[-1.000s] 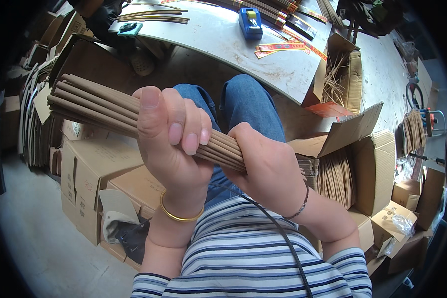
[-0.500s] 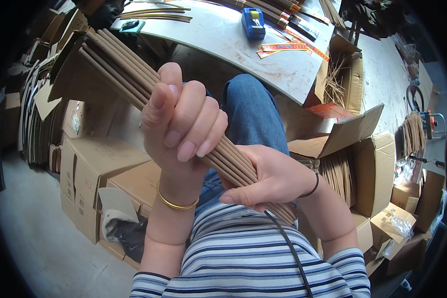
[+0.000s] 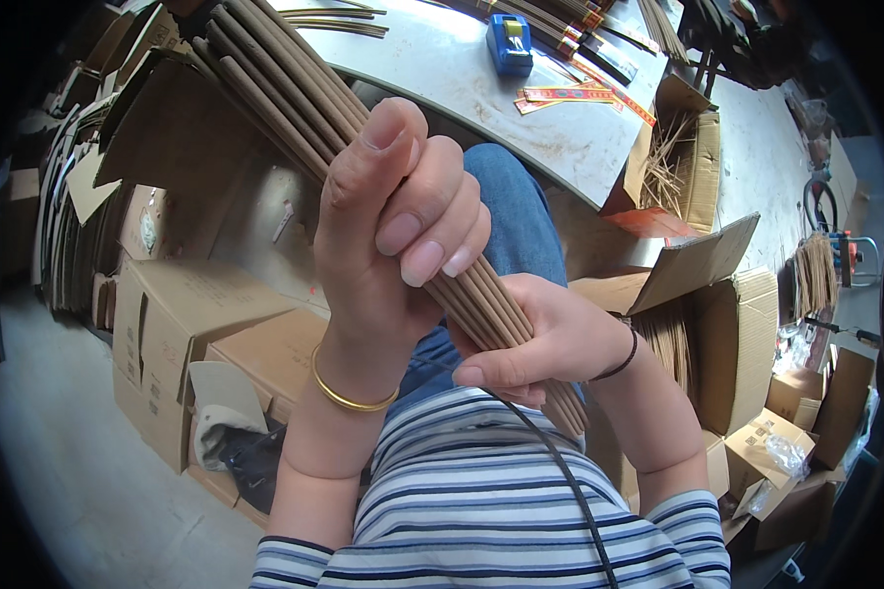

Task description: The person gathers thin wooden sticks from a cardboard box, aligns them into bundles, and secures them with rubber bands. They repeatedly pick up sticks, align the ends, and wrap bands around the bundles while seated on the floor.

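A bundle of thick brown incense sticks (image 3: pixel 283 83) runs slantwise across my lap, its far end up at the left and its near end by my striped shirt. My left hand (image 3: pixel 393 211) is closed around the middle of the bundle, fingers curled over and thumb up. Lower down, my right hand (image 3: pixel 550 339) grips the same sticks near their lower end, with the thumb laid across them. The sticks lie close together, and their lower tips (image 3: pixel 568 410) stick out below my right hand.
A pale table (image 3: pixel 432 88) ahead holds a blue tape dispenser (image 3: pixel 510 45), red-and-yellow paper strips (image 3: pixel 570 94) and more sticks. Open cartons with loose sticks (image 3: pixel 666 162) stand at the right. Closed cartons (image 3: pixel 201 304) and stacked cardboard (image 3: pixel 79 216) are at the left. A black cord (image 3: pixel 560 461) crosses my shirt.
My left hand has moved up and to the right, and the far end of the bundle has risen closer. My right hand has shifted slightly right, still gripping the incense sticks.
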Available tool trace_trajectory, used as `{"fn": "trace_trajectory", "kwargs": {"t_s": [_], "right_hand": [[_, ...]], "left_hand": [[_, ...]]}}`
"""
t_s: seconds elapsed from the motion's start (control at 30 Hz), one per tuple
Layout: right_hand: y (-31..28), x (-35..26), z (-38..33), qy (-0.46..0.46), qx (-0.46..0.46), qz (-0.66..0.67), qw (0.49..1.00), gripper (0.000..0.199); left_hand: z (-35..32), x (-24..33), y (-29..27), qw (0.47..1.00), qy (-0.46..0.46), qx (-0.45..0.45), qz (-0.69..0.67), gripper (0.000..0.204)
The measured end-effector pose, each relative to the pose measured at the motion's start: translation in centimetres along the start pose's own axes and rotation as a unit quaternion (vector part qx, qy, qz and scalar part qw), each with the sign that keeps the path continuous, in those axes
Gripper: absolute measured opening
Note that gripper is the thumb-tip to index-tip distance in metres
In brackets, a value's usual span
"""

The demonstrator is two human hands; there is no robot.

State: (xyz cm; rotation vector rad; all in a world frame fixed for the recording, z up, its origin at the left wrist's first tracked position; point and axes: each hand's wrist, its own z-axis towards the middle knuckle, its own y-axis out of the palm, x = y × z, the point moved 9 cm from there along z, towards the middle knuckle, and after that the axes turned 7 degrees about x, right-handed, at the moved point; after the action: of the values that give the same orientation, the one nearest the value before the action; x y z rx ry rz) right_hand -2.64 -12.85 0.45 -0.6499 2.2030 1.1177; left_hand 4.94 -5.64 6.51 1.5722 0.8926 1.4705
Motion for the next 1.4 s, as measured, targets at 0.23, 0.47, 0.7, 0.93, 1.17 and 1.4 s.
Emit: {"fn": "trace_trajectory", "kwargs": {"t_s": [0.23, 0.47, 0.7, 0.93, 1.17, 1.4], "right_hand": [[-1.4, -3.1, -0.5, -0.181, 0.217, -0.211, 0.936, 0.026], [0.6, -0.2, 0.2, -0.056, -0.011, 0.062, 0.996, 0.02], [-1.9, -2.8, -0.3, -0.199, 0.247, -0.224, 0.921, 0.023], [-1.5, -2.5, -0.2, -0.171, 0.185, -0.162, 0.954, 0.027], [1.1, -0.8, -0.3, -0.066, -0.041, 0.121, 0.99, 0.023], [-2.9, -3.4, -0.7, -0.238, 0.355, -0.292, 0.856, 0.022]], "left_hand": [[0.1, 0.5, -0.8, 0.997, 0.06, 0.012, 0.037, 0.025], [0.4, -0.4, 0.8, 0.985, -0.031, -0.127, -0.109, 0.022], [-0.2, 1.6, -1.3, 0.967, 0.16, 0.137, 0.143, 0.026], [0.7, 0.4, -0.8, 0.996, 0.042, 0.018, 0.073, 0.032], [0.8, -0.6, 0.4, 0.989, -0.029, -0.109, -0.096, 0.022], [0.7, 1.0, -1.7, 0.978, 0.129, 0.104, 0.126, 0.024]]}}
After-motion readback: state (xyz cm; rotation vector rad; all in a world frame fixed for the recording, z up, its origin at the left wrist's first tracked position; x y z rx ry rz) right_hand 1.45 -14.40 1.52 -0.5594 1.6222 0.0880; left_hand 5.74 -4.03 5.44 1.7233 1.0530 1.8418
